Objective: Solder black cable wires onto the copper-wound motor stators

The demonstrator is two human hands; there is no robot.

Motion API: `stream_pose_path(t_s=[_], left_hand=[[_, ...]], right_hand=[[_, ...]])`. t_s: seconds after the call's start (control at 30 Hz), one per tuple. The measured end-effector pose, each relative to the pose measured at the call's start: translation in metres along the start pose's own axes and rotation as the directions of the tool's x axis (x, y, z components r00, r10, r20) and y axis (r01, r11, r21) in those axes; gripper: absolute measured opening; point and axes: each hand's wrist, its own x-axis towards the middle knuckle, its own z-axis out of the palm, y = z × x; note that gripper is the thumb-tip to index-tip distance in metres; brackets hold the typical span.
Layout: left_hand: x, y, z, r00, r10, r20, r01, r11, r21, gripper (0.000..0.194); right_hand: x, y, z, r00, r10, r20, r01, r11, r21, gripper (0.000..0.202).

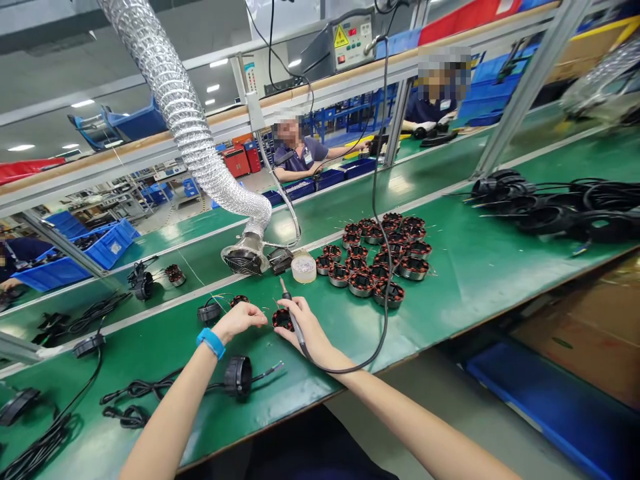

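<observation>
My right hand [311, 328] is closed around a soldering iron [297, 327], its tip pointing up and away from me and its black cord looping to the right. The thumb and fingers of that hand also touch a copper-wound motor stator [281, 320] on the green bench. Just left of the stator, my left hand [240, 320], with a blue band at the wrist, pinches thumb and fingertips together; whatever they hold is too small to make out. Behind the left hand are another stator [239, 301] and a black round housing [209, 312].
Many stators [360, 283] stand grouped at the right. A fume hose [185, 127] ends above the bench by a round translucent tub [303, 268]. Cabled black housings [238, 377] lie in front and left, more [550, 213] far right. Co-workers [303, 157] sit across the bench.
</observation>
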Motion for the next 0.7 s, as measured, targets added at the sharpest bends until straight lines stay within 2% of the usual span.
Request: stream_pose_path(t_s=[0.1,0.2,0.3,0.37,0.43,0.57,0.7], left_hand=[[-0.011,0.002,0.002,0.990,-0.110,0.088,0.122,0.981,-0.148,0.038],[-0.017,0.008,0.006,0.986,-0.161,0.051,0.168,0.967,-0.193,0.038],[-0.017,0.010,0.002,0.993,-0.070,-0.100,0.065,0.997,-0.045,0.038],[-0.015,0.008,-0.005,0.970,0.046,-0.240,-0.025,0.996,0.087,0.038],[-0.013,0.003,-0.011,0.952,0.110,-0.287,-0.058,0.981,0.184,0.035],[-0.012,-0.002,-0.013,0.974,0.129,-0.187,-0.076,0.960,0.269,0.030],[-0.011,0.003,-0.006,0.975,0.189,-0.116,-0.151,0.948,0.278,0.032]], right_hand=[[0.003,0.003,-0.001,0.998,-0.033,0.054,0.032,0.999,0.021,0.062],[0.007,0.004,0.003,0.993,-0.061,0.103,0.054,0.996,0.070,0.060],[0.008,0.005,0.007,0.993,-0.064,0.099,0.052,0.991,0.125,0.057],[0.006,0.007,0.008,0.995,-0.059,0.079,0.046,0.987,0.155,0.056],[0.004,0.009,0.008,0.997,-0.049,0.065,0.037,0.983,0.178,0.057],[0.003,0.013,0.009,0.997,-0.032,0.077,0.016,0.979,0.202,0.058],[0.005,0.015,0.008,0.993,-0.055,0.103,0.033,0.978,0.204,0.057]])
